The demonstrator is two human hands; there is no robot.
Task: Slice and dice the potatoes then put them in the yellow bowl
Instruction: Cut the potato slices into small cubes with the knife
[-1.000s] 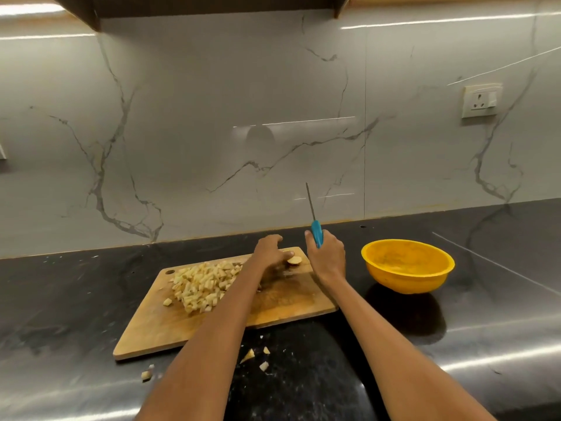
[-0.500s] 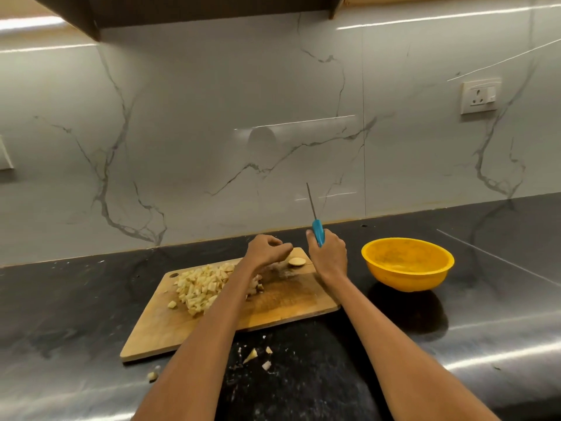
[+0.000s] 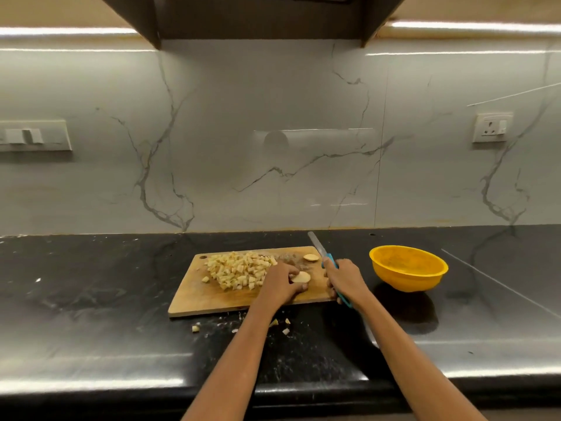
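Note:
A wooden cutting board (image 3: 194, 302) lies on the black counter. A heap of diced potato (image 3: 239, 268) covers its back left part. My left hand (image 3: 280, 284) pinches a round potato slice (image 3: 301, 278) near the board's middle right. A second slice (image 3: 311, 257) lies at the board's far right corner. My right hand (image 3: 344, 279) grips the blue handle of a knife (image 3: 318, 247), whose blade points up and away over the board's right edge. The yellow bowl (image 3: 408, 268) stands to the right of the board; I see no potato in it.
A few potato bits (image 3: 286, 331) lie on the counter in front of the board. The marble wall behind carries a socket (image 3: 491, 127) at the right and a switch plate (image 3: 33, 135) at the left. A dark cabinet hangs overhead.
My left hand has drawn one slice toward me to the board's middle right. The knife blade has tilted down from upright. The view has pulled back and tipped down.

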